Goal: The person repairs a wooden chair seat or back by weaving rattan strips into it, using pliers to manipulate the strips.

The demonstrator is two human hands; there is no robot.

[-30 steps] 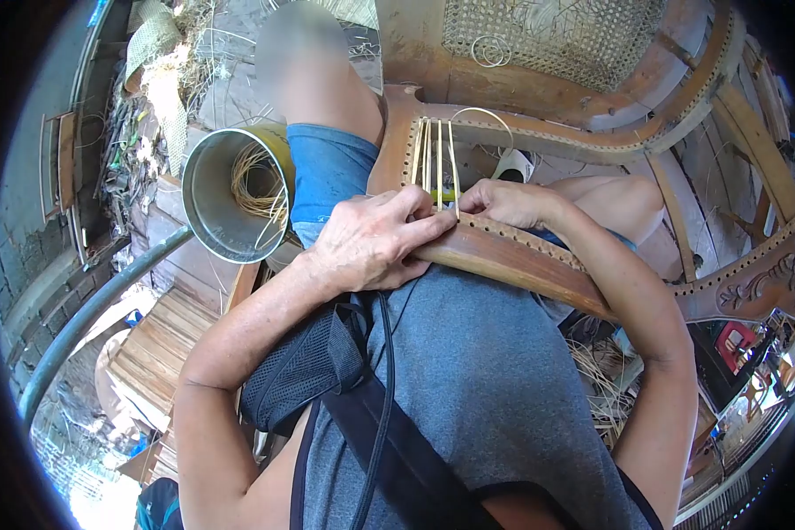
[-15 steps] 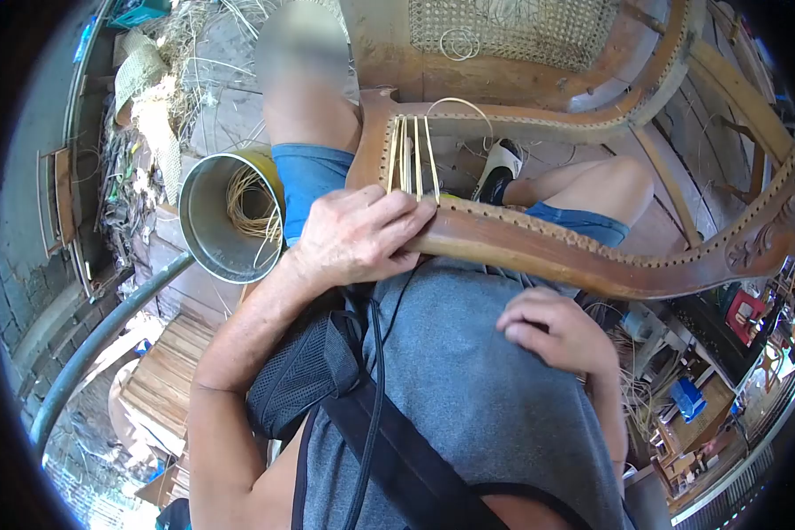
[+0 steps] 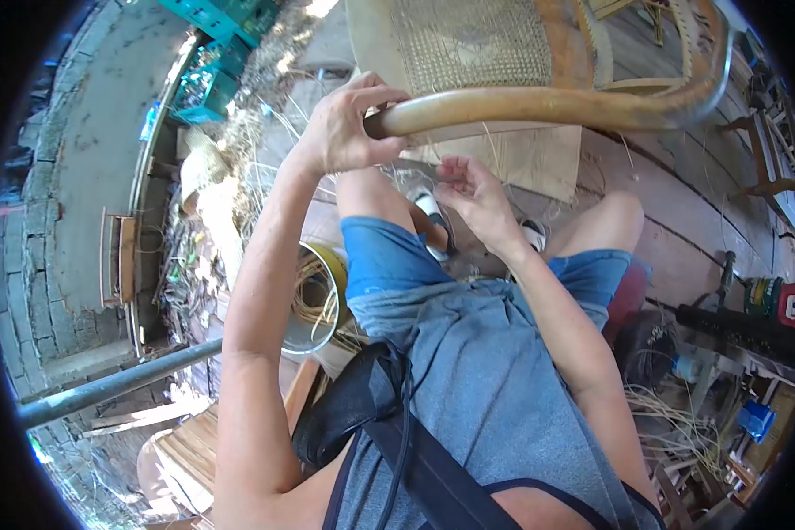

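Observation:
My left hand [image 3: 349, 124] is wrapped round the near left end of a curved wooden chair frame [image 3: 521, 105], which is raised and tilted away over my legs. Below the frame, my right hand [image 3: 477, 203] is held palm up, fingers half curled with a gap to the thumb. Nothing shows clearly between them. Thin pale cane strands [image 3: 493, 146] hang under the frame near this hand. Most of the frame's drilled edge is turned out of sight. Beyond it lies a woven cane panel [image 3: 473, 49].
A metal bucket [image 3: 340, 296] with coiled cane stands by my left thigh, near a grey pipe [image 3: 124, 389]. Teal crates [image 3: 208, 84] are at the upper left. Cane scraps litter the floor at left. At right lie loose strands [image 3: 671, 420] and a blue packet [image 3: 756, 421].
The chair frame has been lifted and tilted away from my lap. My left hand moved from beside the strands to the frame's end. My right hand rose from my belly to below the frame.

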